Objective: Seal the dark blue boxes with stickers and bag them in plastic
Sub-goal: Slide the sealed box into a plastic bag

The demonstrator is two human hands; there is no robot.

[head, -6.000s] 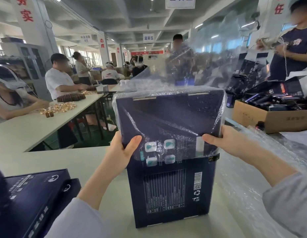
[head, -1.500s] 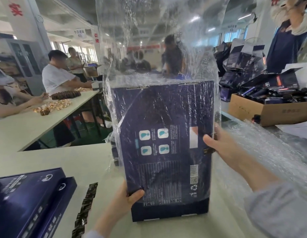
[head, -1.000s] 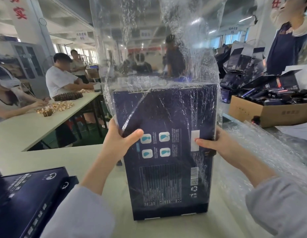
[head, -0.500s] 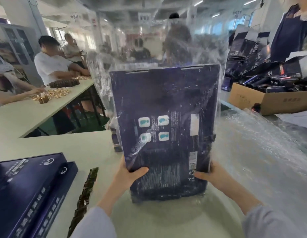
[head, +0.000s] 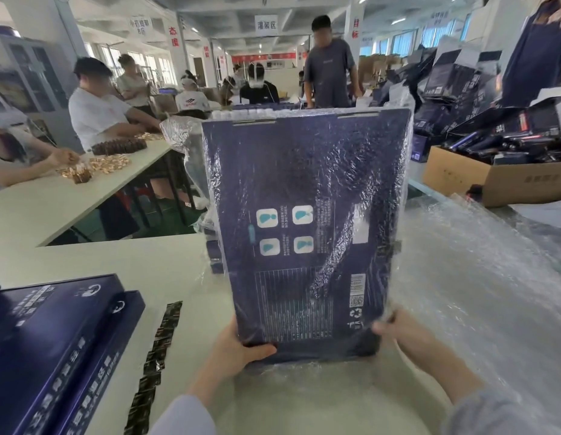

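Head view.

- Box (head: 307,227): dark blue, upright, centre of view, printed back facing the camera. It is fully inside the bag. Whether its lower edge touches the table (head: 131,262) cannot be told.
- Bag (head: 182,133): clear plastic, crinkled, with slack bulging at the upper left and gathered under the box.
- Left hand (head: 232,350): clamped on the box's lower left corner through the plastic, thumb across the front face.
- Right hand (head: 398,334): clamped on the lower right corner, thumb on the front.
- Stack (head: 53,340): more blue boxes lying flat at the near left.
- Sticker strip (head: 156,350): dark, lying on the table between the stack and the left hand.
- Plastic sheets (head: 477,262): spread at the right.
- Carton (head: 492,180): brown, at the far right, holding dark items.
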